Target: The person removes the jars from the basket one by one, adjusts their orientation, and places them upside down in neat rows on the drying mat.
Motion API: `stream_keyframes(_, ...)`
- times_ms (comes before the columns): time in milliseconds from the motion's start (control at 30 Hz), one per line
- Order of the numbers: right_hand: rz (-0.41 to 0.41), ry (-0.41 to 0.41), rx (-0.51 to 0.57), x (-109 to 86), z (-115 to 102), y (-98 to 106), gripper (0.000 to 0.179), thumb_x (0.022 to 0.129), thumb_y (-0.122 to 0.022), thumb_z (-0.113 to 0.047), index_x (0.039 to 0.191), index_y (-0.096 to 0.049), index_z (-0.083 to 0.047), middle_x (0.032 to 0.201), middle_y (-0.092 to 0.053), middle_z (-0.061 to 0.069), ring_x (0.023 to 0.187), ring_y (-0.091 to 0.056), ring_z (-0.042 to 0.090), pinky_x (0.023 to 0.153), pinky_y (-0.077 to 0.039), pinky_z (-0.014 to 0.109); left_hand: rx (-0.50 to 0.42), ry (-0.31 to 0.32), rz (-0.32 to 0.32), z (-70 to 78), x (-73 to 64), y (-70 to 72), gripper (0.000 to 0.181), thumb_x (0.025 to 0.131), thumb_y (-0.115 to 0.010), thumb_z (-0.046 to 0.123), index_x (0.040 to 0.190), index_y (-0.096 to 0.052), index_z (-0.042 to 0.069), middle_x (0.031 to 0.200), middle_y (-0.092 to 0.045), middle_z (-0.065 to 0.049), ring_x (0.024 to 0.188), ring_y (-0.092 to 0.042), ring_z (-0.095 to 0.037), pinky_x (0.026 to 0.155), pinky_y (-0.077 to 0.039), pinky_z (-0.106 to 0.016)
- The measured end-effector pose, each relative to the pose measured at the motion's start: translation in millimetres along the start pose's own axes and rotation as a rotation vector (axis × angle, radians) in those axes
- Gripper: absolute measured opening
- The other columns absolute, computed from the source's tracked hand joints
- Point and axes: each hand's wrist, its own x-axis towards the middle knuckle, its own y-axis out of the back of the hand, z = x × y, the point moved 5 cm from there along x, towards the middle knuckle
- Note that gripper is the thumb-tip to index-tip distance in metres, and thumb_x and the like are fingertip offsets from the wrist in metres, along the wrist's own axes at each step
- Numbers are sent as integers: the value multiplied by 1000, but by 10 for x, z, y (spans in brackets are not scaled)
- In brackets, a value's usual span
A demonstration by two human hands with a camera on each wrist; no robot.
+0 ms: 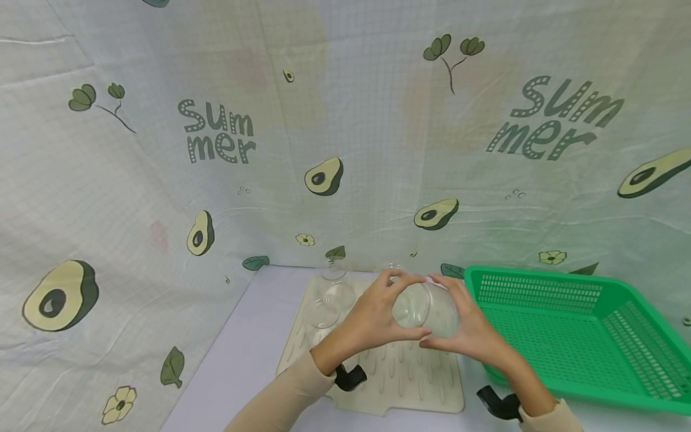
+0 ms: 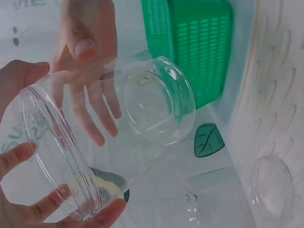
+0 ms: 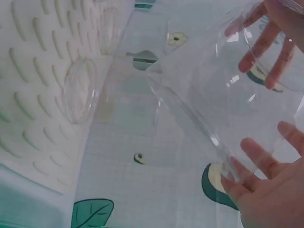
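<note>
Both hands hold a clear, see-through jar [image 1: 444,309] tilted on its side above the drying mat [image 1: 410,381]. My left hand [image 1: 372,312] grips its ridged round end, thumb below and fingers above in the head view. Around the other end curve the thumb and fingers of my right hand [image 1: 474,327]. In the left wrist view the jar [image 2: 156,104] shows a wide ridged rim and a round base. The right wrist view has the right hand [image 3: 266,185] with fingertips at the jar's edge. Nothing shows inside the jar.
More clear round containers [image 1: 324,312] stand on the mat's left and back parts, faint against it. To the right sits a green plastic basket [image 1: 540,273] with slotted walls. A printed curtain [image 1: 372,120] hangs behind the white table [image 1: 229,360].
</note>
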Motion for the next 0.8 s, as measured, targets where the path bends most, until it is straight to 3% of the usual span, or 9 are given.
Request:
stream_keyframes(133,42,-1,42,2,-10,63,115,59,-99,-22,154,-34,-15,145,-41,7,126,-43,28,93,-45,57,-44,23,21,-28,-11,78,78,75,-85,50,141,-49,31,134,-44,-5,111,-58,-19,87,-53,-32)
stream_keyframes(267,97,8,113,3,-21,142,116,58,-98,-9,154,-33,-13,147,-41,7,132,-38,24,109,-32,33,-108,55,35,-50,-30,143,78,75,-85,47,141,-48,32,133,-44,-4,112,-56,-18,84,-54,-30)
stream_keyframes(367,119,-8,178,-8,-6,173,114,61,-94,-1,155,-31,-11,148,-40,13,135,-37,19,109,-25,15,-160,80,45,-70,-46,178,77,76,-85,46,142,-47,33,134,-43,-4,113,-55,-17,79,-56,-28)
stream_keyframes(567,120,-97,342,-49,84,151,103,75,-82,9,157,-24,-10,150,-36,23,138,-36,15,107,-30,14,-271,97,88,-109,-59,242,77,77,-86,41,143,-46,34,135,-42,-1,116,-51,-15,76,-54,-22)
stream_keyframes(667,140,-134,512,-60,118,121,94,82,-72,14,157,-21,-9,150,-33,26,137,-38,18,107,-34,16,-325,107,113,-124,-56,265,77,78,-86,39,143,-45,33,136,-42,0,120,-51,-17,76,-55,-24)
stream_keyframes(800,174,-183,756,-74,142,37,82,90,-63,11,156,-21,-12,151,-34,16,134,-43,16,104,-41,20,-377,134,140,-153,-54,273,77,80,-85,36,144,-44,34,139,-42,-1,124,-51,-22,78,-57,-28)
